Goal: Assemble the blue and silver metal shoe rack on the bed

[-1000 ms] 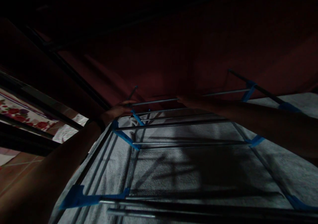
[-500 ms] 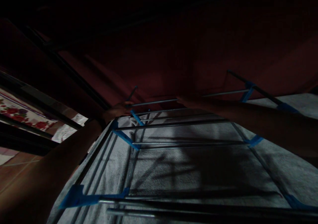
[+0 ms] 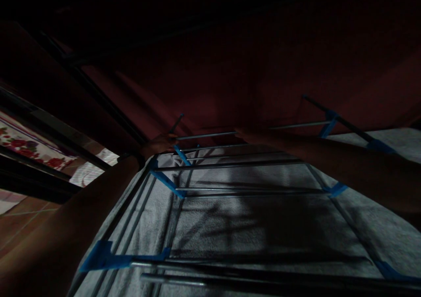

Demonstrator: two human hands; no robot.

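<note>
Grey cloth (image 3: 391, 237), rack corner (image 3: 182, 155) by left hand (image 3: 158, 144)

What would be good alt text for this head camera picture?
A person's left hand and right hand reach to a far rod of a metal frame with blue connectors. Grey cloth lies beneath and a dark red surface behind, in dim light.
</note>
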